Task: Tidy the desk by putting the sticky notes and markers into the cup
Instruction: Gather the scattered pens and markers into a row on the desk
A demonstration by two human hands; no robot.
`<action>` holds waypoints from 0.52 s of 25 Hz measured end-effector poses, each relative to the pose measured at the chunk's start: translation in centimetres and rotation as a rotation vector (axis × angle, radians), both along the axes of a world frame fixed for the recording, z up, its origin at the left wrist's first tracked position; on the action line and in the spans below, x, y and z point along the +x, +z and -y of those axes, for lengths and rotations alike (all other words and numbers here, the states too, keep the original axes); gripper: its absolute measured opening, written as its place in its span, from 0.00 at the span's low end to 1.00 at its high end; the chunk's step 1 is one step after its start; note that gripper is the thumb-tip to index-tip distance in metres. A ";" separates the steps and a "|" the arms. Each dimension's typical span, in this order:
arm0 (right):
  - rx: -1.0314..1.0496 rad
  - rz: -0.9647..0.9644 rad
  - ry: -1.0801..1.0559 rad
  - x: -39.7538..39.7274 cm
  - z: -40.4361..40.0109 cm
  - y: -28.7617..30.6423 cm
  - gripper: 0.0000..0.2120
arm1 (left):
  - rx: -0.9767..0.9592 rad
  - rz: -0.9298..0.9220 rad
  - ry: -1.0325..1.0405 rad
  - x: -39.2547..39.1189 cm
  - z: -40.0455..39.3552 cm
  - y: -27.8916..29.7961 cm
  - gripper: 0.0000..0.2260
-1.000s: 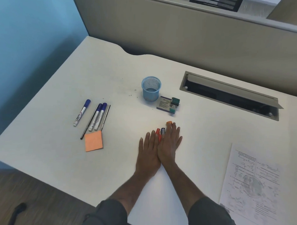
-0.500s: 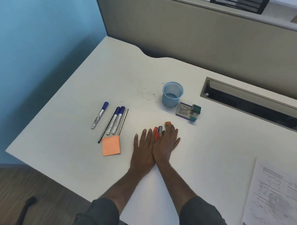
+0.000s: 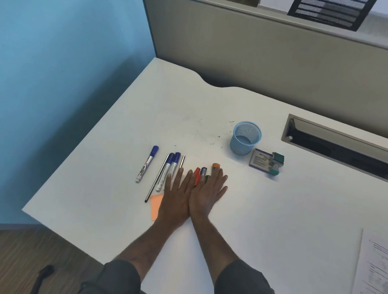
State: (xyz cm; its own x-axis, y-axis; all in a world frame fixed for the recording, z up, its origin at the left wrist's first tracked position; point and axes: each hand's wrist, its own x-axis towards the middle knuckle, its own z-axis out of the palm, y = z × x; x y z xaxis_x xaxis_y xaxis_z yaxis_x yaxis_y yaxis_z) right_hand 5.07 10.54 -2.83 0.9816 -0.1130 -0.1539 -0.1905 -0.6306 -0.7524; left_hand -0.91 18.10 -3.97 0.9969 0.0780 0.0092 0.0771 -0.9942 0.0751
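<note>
My left hand [image 3: 177, 197] and my right hand [image 3: 209, 192] lie flat side by side on the white desk [image 3: 274, 215], fingers spread, holding nothing. Under their fingertips lie several coloured markers: a red one [image 3: 196, 174], a blue one [image 3: 203, 171], a green one [image 3: 207, 178] and an orange cap [image 3: 216, 165]. The left hand partly covers an orange sticky note pad [image 3: 155, 206]. To its left lie three blue-capped markers [image 3: 146, 164] [image 3: 167, 168] [image 3: 176, 160] and two thin pens [image 3: 158, 178]. The blue mesh cup [image 3: 245, 137] stands upright and empty, farther back to the right.
A purple-edged card [image 3: 260, 160] and a small green stamp [image 3: 276, 163] lie right of the cup. A recessed cable tray [image 3: 338, 143] is at the back right. A printed sheet [image 3: 375, 269] is at the near right. The blue wall is on the left.
The view has shifted to the left and closer. My left hand has slid left onto the sticky note pad and next to the blue-capped markers. Both hands stay flat.
</note>
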 end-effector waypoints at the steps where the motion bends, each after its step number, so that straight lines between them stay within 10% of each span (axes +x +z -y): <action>1: 0.029 -0.007 -0.004 0.0 -0.7 0.1 0.24 | 0.012 -0.007 0.009 0.1 -0.6 0.0 0.30; 13: 0.052 -0.054 0.129 -1.3 -3.5 -0.2 0.27 | 0.113 -0.081 0.065 0.9 -3.9 0.1 0.28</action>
State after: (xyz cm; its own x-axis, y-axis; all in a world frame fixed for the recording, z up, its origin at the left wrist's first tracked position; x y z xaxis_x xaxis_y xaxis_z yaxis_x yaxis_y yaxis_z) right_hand 3.76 14.07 -3.07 0.9775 0.0232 -0.2097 -0.1519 -0.6127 -0.7756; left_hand -0.02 22.05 -3.84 0.9877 0.1450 -0.0587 0.1424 -0.9887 -0.0457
